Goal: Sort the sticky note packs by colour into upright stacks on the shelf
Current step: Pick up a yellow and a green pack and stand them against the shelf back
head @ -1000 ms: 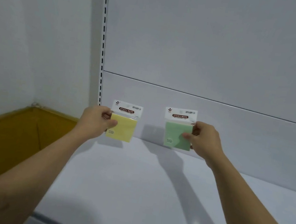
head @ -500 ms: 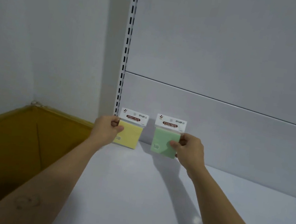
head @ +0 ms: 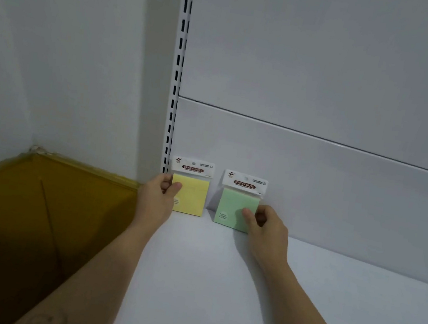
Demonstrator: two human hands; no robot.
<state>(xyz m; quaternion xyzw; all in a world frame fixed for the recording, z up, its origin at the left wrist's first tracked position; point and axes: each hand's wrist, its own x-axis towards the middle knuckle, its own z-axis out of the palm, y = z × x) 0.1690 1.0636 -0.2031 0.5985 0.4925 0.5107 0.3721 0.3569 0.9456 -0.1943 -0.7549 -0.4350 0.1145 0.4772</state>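
The yellow pack (head: 191, 196) is pinched by the left hand (head: 156, 199), the green pack (head: 235, 206) by the right hand (head: 268, 227). Both are held upright, apart, at the rear of the shelf (head: 216, 287), close to the back panel (head: 339, 208).

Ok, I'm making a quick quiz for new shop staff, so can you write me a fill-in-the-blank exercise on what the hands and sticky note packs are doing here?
1. The pack pinched by the left hand is ____.
2. The right hand pinches the green pack, which sits to the ____ of the other pack.
3. Each white header card reads STICKY ____.
4. The cardboard box lies ____ of the shelf.

Missing words: yellow; right; NOTE; left.
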